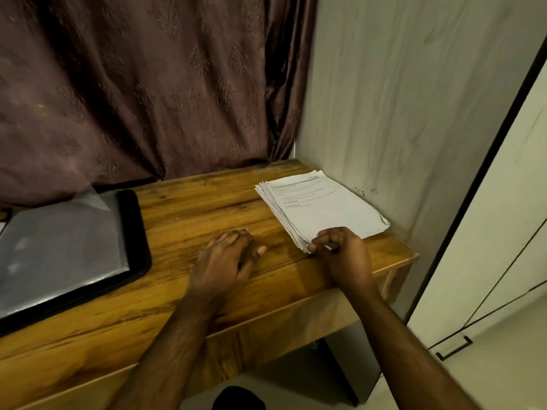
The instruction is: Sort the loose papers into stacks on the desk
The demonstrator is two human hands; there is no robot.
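Right hand (pixel 340 250) pinches the near-left corner of the paper stack (pixel 319 205), fingers curled over the sheet edges, thumb tucked under; exact number of sheets gripped can't be told. Left hand (pixel 228 255) lies flat on the wooden desk (pixel 192 208) just left of the stack, fingers relaxed and close together, holding nothing, not touching the papers.

Stack sits at the desk's far-right corner, edges slightly fanned on its left side, top sheet printed but text too blurred to read. Its right edge runs close to the pale wood-grain panel (pixel 399 99); contact unclear.

Left of the stack, past a bare strip of desk, lies an open black folder (pixel 130 238) with clear plastic sleeves, cut off by the frame's left edge. Behind the stack and desk hangs a brown patterned curtain (pixel 133 84).

Right of the stack, beyond the desk's end, a white cabinet door (pixel 488 232) with dark trim and a dark handle low down. Under the desk dark, hard to make out.
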